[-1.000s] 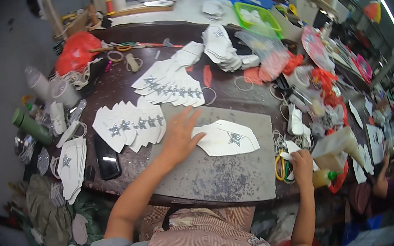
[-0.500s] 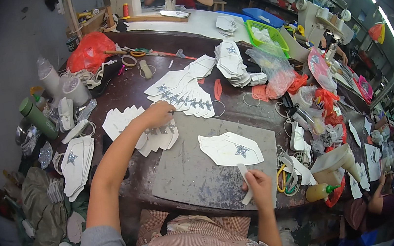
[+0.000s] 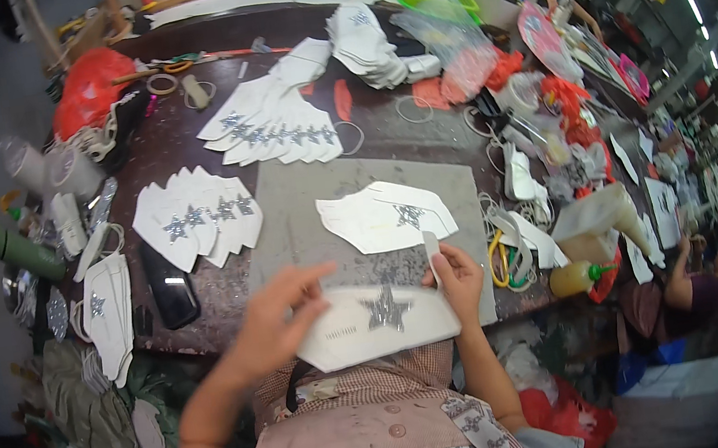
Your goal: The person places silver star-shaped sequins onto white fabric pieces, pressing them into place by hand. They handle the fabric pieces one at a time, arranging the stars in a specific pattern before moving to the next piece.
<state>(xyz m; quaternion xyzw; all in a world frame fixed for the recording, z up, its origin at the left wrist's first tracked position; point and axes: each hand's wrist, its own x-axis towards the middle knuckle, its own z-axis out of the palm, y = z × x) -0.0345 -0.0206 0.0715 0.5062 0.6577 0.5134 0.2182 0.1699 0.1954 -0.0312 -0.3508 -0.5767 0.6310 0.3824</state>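
Note:
A white shoe-upper piece [image 3: 365, 336] with a silver glitter star is tilted at the table's front edge, above my lap. At its upper left corner is my left hand [image 3: 280, 316], somewhat blurred, thumb and forefinger apart with nothing visible between them. My right hand [image 3: 461, 278] is closed on a narrow pale strip [image 3: 433, 255] that stands upright in the fingers. The piece's right end reaches this hand; whether it is gripped there too I cannot tell. Just beyond, overlapping white star pieces [image 3: 367, 218] lie on the grey mat [image 3: 284, 207].
Fanned star pieces [image 3: 194, 214] lie left of the mat, with another fan [image 3: 274, 126] behind it. A black phone [image 3: 170, 290] is near the left front. On the right are yellow-handled scissors [image 3: 498, 260] and a glue bottle [image 3: 575, 280] with a green tip.
My left hand has come back from the left fan toward my lap, and a star piece is now between my hands. The right hand keeps the strip. The view has tilted down.

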